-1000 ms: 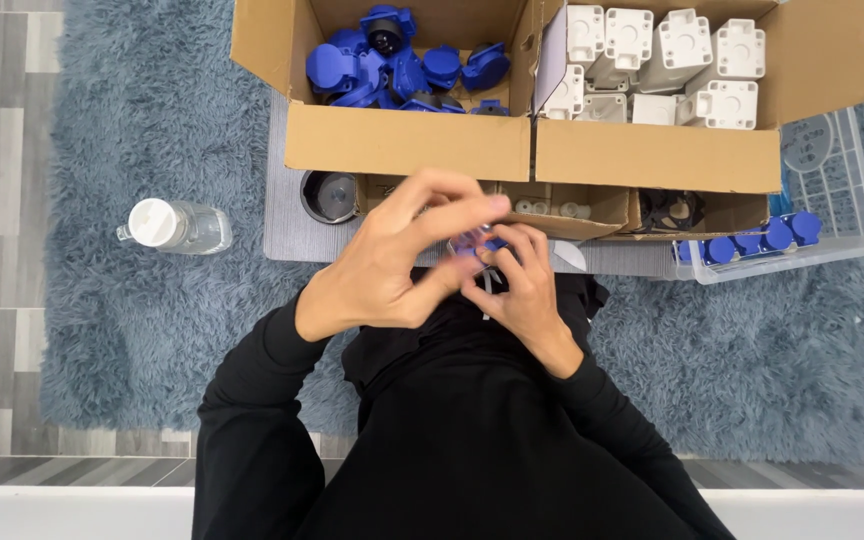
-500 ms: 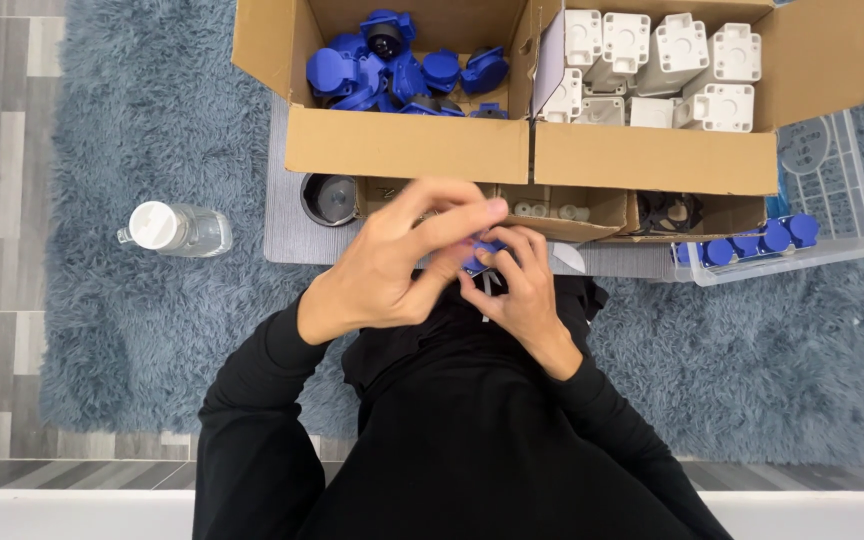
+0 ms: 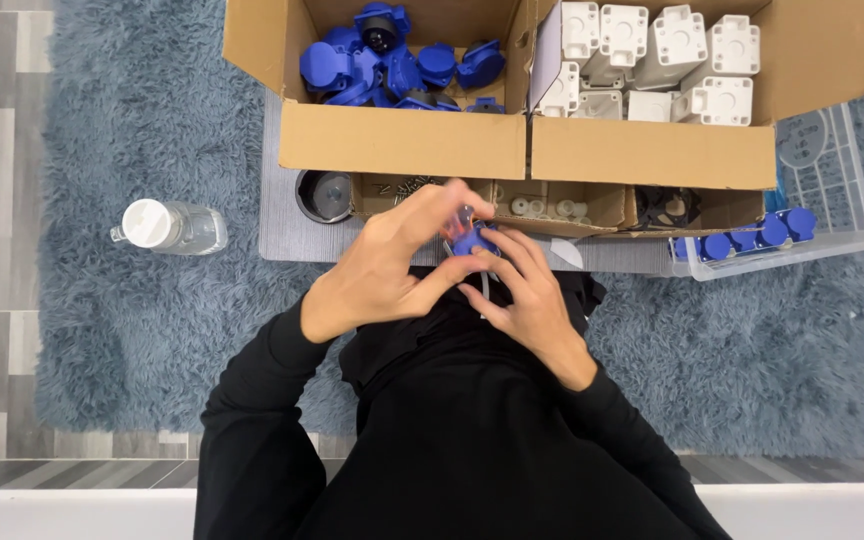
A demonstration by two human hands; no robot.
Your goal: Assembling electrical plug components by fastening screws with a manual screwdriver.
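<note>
Both hands meet over my lap, just in front of the cardboard boxes. My left hand (image 3: 382, 265) curls over a small blue plastic part (image 3: 472, 241) from the left, fingers wrapped across its top. My right hand (image 3: 527, 295) grips the same part from the right and below. Most of the part is hidden by the fingers; a clear or reddish bit shows at its top. Black sleeves cover both arms.
A cardboard box of blue plastic parts (image 3: 392, 55) and one of white plastic housings (image 3: 652, 60) stand ahead. Smaller trays (image 3: 552, 205) of small pieces sit below them. A clear bin (image 3: 812, 190) with blue parts is right; a water bottle (image 3: 167, 227) lies left on the grey-blue rug.
The hands stay together on the blue part; the fingers shift slightly around it.
</note>
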